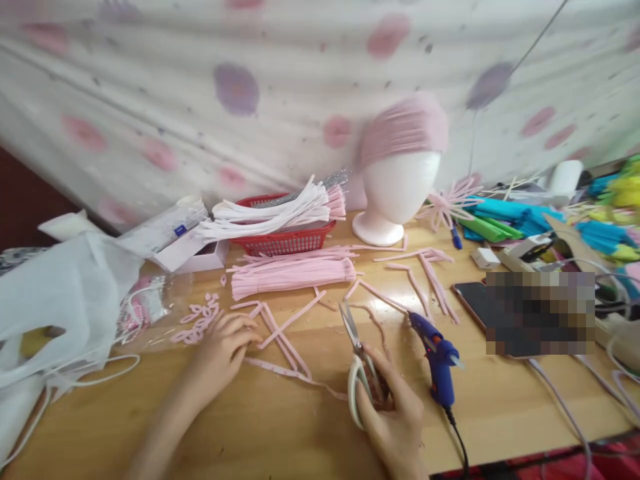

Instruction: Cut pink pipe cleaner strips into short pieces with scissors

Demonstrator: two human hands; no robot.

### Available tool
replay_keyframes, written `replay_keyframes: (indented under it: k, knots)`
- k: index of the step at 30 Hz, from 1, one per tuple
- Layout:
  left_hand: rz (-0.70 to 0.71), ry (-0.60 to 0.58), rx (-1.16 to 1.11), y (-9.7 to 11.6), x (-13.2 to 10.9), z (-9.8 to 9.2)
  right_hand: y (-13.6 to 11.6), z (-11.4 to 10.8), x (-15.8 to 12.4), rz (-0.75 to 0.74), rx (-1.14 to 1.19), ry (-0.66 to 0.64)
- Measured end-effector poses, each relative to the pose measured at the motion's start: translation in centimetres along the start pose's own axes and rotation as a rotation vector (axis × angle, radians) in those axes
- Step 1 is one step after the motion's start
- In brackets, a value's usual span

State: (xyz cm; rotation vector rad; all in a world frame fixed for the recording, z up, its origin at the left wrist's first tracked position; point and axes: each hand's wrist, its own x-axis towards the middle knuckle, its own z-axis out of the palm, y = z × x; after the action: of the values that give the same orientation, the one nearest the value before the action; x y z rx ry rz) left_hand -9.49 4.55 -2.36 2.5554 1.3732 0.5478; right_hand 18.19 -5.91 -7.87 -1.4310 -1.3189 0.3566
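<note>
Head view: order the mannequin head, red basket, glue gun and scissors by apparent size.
1. mannequin head
2. red basket, partly covered by white strips
3. glue gun and scissors look alike; both sit nearer the camera, so I won't rank them.

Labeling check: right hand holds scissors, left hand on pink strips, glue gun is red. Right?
No: the glue gun is blue, not red, per the head view. The right hand holds the scissors, and the left hand is on the pink strips.

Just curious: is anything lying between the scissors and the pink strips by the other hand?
Nothing visible stands between the scissors in the right hand and the pink strips at the left hand; the glue gun sits farther right.
</note>
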Motion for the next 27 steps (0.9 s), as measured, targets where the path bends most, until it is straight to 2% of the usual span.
replay_keyframes:
  k: [3, 5, 7, 10, 13, 15, 18, 22, 27]
  knots:
    - [0.066, -0.054, 0.002, 0.8, 2.9, -1.5, 0.0, 0.2, -0.3, -0.013, 0.031, 0.014]
    - [0.059, -0.086, -0.054, 2.7, 5.5, -2.1, 0.1, 0.3, -0.4, -0.025, 0.031, 0.057]
    - [0.020, -0.097, -0.082, 5.2, 8.2, -1.8, 0.1, 0.4, -0.5, -0.031, 0.029, 0.117]
    - [0.005, -0.161, -0.093, 8.7, 11.9, 1.1, 0.3, 0.4, -0.6, -0.016, 0.039, 0.178]
    - [0.021, -0.197, -0.054, 10.6, 14.4, 5.1, 0.4, 0.2, -0.7, -0.004, 0.049, 0.192]
    - [-0.001, -0.209, -0.006, 11.0, 15.4, 7.2, 0.5, 0.2, -0.6, -0.011, 0.063, 0.190]
    - [-0.044, -0.213, 0.053, 11.3, 16.0, 8.6, 0.7, 0.1, -0.6, -0.031, 0.087, 0.170]
    - [-0.100, -0.120, 0.089, 11.4, 15.5, 8.3, 0.8, 0.3, -0.7, -0.037, 0.091, 0.159]
    - [-0.119, 0.086, 0.020, 10.8, 15.0, 7.1, 0.5, 0.2, -0.8, -0.034, 0.067, 0.140]
